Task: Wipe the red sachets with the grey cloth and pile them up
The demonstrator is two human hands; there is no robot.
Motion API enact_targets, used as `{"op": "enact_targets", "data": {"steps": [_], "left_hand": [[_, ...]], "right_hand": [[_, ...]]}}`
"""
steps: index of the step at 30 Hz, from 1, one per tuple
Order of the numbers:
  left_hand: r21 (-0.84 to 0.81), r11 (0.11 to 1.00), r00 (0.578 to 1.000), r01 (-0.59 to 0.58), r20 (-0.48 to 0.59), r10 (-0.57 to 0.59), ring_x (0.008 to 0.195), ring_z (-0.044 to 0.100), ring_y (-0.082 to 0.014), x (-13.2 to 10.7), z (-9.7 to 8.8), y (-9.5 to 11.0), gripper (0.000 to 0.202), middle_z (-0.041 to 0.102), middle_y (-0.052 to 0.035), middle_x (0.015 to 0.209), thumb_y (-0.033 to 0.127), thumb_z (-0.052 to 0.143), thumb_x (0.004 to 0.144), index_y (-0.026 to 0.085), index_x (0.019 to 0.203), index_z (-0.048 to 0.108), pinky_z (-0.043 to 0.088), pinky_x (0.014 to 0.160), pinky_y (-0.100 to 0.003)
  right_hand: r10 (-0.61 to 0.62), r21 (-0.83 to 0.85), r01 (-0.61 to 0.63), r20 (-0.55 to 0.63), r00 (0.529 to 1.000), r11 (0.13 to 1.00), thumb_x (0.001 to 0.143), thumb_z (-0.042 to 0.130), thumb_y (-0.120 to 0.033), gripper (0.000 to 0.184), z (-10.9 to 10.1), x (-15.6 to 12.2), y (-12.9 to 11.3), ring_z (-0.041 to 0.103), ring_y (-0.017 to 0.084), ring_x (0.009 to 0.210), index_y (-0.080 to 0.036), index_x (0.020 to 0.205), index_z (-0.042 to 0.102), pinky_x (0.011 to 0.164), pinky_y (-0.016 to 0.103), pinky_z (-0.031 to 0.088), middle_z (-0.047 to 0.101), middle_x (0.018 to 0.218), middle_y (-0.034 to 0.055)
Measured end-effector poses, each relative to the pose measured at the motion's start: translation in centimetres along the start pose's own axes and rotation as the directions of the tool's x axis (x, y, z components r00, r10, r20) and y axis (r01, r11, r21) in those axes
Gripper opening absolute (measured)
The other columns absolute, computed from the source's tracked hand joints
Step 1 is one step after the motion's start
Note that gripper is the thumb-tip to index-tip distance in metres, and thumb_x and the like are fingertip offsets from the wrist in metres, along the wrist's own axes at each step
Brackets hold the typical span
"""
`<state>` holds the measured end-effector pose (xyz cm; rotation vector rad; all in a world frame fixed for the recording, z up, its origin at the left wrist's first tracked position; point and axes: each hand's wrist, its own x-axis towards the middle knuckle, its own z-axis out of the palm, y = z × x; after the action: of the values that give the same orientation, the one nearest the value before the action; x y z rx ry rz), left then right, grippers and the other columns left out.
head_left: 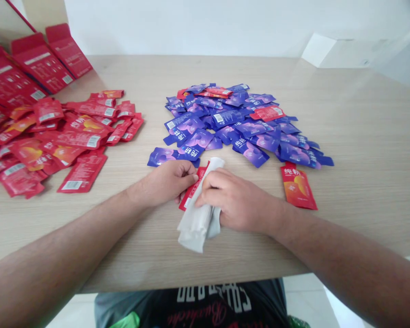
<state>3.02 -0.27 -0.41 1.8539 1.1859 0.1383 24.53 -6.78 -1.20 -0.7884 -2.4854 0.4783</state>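
My left hand (166,182) pinches the upper edge of a red foil sachet (190,193), which lies partly hidden under both hands. My right hand (237,200) grips a folded white cloth (196,225) and presses it against the sachet's face. The cloth's lower end hangs loose on the tabletop. Just beyond my left fingertips lies a purple-blue sachet (162,157), at the near edge of a heap of similar sachets (225,120). An orange-red sachet (298,187) lies alone to the right of my right hand.
A spread of red sachets (61,132) covers the left of the light wood table (355,136). Flattened red cartons (37,64) stand stacked at the far left corner. A white wall (191,27) rises behind, and my dark printed shirt (208,305) shows below the near table edge.
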Motion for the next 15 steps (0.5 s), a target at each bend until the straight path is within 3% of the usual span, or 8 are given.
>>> {"op": "enact_targets", "data": {"steps": [4, 10, 15], "left_hand": [[-0.046, 0.999, 0.999, -0.021, 0.035, 0.023, 0.049, 0.057, -0.0107, 0.0, -0.1, 0.1, 0.017, 0.062, 0.0042, 0.061, 0.035, 0.056, 0.092, 0.02, 0.083, 0.06, 0.042, 0.044, -0.02], [-0.086, 0.996, 0.998, -0.03, 0.043, 0.034, 0.051, 0.057, -0.0099, -0.1, -0.1, 0.1, 0.005, 0.062, 0.0051, 0.064, 0.024, 0.059, 0.085, 0.02, 0.083, 0.061, 0.043, 0.046, -0.02], [-0.075, 0.996, 0.998, -0.048, 0.046, 0.052, 0.051, 0.056, -0.0099, 0.0, -0.1, 0.0, 0.013, 0.062, 0.0043, 0.064, 0.031, 0.059, 0.089, 0.02, 0.082, 0.061, 0.042, 0.046, -0.02]], "right_hand": [[0.116, -0.032, -0.124, -0.192, 0.975, 0.992, 0.086, 0.065, -0.002, 0.031, 0.0, 0.0, 2.3, 0.061, 0.024, 0.104, -0.016, 0.113, 0.075, 0.095, 0.04, 0.049, 0.066, 0.108, 0.01], [0.255, -0.063, -0.278, -0.246, 0.935, 0.959, 0.087, 0.063, -0.001, 0.034, 0.0, -0.1, 3.1, 0.063, 0.024, 0.106, -0.017, 0.115, 0.072, 0.097, 0.04, 0.051, 0.067, 0.11, 0.01], [0.146, -0.048, -0.156, -0.169, 0.975, 0.987, 0.085, 0.062, -0.001, 0.035, -0.1, -0.2, 2.5, 0.062, 0.025, 0.106, -0.018, 0.114, 0.07, 0.097, 0.04, 0.051, 0.067, 0.11, 0.0092]]}}
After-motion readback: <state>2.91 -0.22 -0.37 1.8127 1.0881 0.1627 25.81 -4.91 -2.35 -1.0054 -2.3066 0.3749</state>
